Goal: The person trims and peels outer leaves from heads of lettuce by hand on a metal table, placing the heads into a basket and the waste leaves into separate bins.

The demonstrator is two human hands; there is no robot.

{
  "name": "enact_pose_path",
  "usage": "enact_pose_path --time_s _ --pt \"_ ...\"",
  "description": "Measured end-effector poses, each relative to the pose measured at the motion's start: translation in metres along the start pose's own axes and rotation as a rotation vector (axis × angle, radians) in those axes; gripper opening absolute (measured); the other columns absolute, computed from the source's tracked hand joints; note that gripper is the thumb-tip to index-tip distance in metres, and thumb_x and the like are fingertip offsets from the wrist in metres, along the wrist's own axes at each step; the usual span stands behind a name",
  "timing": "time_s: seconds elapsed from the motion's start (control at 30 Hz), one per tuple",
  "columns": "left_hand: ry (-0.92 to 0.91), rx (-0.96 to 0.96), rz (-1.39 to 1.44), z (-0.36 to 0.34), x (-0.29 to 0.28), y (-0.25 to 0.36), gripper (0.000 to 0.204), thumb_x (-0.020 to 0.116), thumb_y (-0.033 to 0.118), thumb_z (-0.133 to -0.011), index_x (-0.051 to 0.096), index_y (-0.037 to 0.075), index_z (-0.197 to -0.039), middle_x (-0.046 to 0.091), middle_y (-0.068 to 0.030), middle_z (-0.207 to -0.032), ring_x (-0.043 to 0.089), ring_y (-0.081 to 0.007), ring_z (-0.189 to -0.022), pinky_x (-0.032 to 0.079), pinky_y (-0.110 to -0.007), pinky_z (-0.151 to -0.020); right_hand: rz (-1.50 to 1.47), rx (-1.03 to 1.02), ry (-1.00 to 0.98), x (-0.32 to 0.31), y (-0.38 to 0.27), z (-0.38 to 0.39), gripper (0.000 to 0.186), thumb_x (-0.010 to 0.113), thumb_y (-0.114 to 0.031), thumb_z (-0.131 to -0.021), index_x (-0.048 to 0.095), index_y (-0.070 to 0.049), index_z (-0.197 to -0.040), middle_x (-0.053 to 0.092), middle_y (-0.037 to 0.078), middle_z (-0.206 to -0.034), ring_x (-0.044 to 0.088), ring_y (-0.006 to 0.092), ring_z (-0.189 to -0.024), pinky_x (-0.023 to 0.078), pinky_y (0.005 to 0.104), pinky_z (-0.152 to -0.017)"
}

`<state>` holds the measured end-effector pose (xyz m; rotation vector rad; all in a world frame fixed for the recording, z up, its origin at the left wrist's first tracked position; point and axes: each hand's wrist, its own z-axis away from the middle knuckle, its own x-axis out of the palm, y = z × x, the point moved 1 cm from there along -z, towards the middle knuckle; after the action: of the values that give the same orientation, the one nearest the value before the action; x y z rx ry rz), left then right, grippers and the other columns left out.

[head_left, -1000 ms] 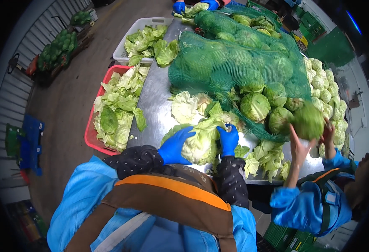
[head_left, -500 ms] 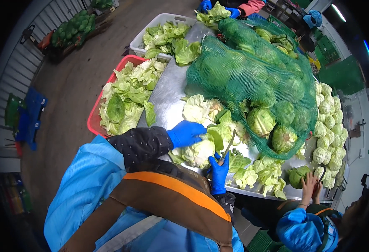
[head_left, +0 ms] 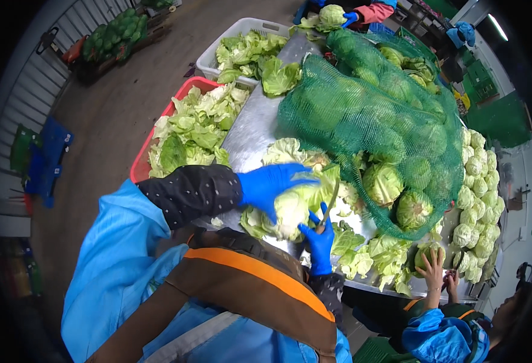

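Note:
In my right hand [head_left: 319, 243], blue-gloved, is a knife [head_left: 333, 202], its blade pointing up and away from me. My left hand [head_left: 266, 186], in a blue glove too, reaches over a pale cabbage head [head_left: 291, 215] with thumb and fingers spread apart; its fingertips are slightly blurred, so firm contact is hard to tell. Green outer leaves [head_left: 321, 189] lie against the far side of this head, between my hands. Just beyond sits another pale cabbage [head_left: 284, 151], partly hidden by my left hand.
A green net sack [head_left: 368, 133] of cabbages spreads across the metal table [head_left: 248, 130]. Leaves fill a red crate [head_left: 142, 163] and a white crate [head_left: 208, 60] at left. Trimmed cabbages [head_left: 477, 206] are stacked right. One co-worker handles cabbage [head_left: 426, 254] near right; another works at the far end.
My left hand has opened wider, its thumb now lower along the cabbage. The knife stays in my right hand, now more upright. The far co-worker now holds up a cabbage head.

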<state>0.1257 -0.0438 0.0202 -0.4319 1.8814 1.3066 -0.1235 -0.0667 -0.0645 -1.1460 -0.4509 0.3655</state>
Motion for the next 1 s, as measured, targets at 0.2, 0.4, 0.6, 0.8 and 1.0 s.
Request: enact_pose_path --time_s 0.2,0.4,0.6,0.8,1.0 --pt "0.082 -0.379 0.100 0.006 0.041 -0.013 0.094 0.088 0.046 -0.052 0.050 0.006 -0.129 0.054 -0.0195 -0.118 0.052 -0.0362 -0.114 0.045 -0.044 -0.094 0.336 -0.237 0.226 0.019 -0.030 -0.033 0.062 0.072 -0.006 -0.081 0.048 -0.004 -0.137 0.065 0.002 -0.089 0.054 0.0068 -0.074 0.046 0.0241 -0.066" --pt "0.388 -0.779 0.245 0.014 0.077 0.005 0.109 0.087 0.047 -0.055 0.031 -0.001 -0.135 0.042 -0.0261 -0.129 0.044 -0.0434 -0.120 0.041 -0.045 -0.099 0.850 -0.238 0.147 0.020 -0.012 0.016 0.052 0.055 -0.026 -0.095 0.040 -0.014 -0.144 0.056 0.017 -0.062 0.057 0.0253 -0.052 0.043 0.0365 -0.052" --pt "0.275 -0.837 0.196 0.010 0.078 0.010 0.112 0.087 0.045 -0.055 0.027 -0.001 -0.138 0.035 -0.0254 -0.136 0.042 -0.0444 -0.121 0.041 -0.049 -0.100 1.056 -0.339 0.192 0.027 -0.016 0.010 0.048 0.054 -0.026 -0.097 0.044 -0.014 -0.142 0.048 0.012 -0.052 0.041 0.0144 -0.046 0.036 0.0342 -0.048" --pt "0.282 -0.830 0.155 0.000 0.088 0.021 0.110 0.086 0.041 -0.058 0.026 0.000 -0.140 0.031 -0.0256 -0.139 0.037 -0.0439 -0.126 0.039 -0.049 -0.101 0.676 -0.508 0.480 0.000 0.025 -0.038 0.043 0.051 -0.030 -0.098 0.051 -0.006 -0.134 0.064 0.018 -0.069 0.058 0.0246 -0.055 0.044 0.0390 -0.053" --pt "0.354 -0.727 0.147 0.029 0.096 0.021 0.111 0.087 0.038 -0.059 0.023 0.001 -0.142 0.027 -0.0246 -0.143 0.031 -0.0434 -0.131 0.036 -0.048 -0.106 1.157 -0.384 0.414 0.033 -0.048 -0.037 0.038 0.071 -0.035 -0.080 0.062 -0.012 -0.109 0.066 0.010 -0.079 0.064 0.0302 -0.068 0.049 0.0397 -0.059"
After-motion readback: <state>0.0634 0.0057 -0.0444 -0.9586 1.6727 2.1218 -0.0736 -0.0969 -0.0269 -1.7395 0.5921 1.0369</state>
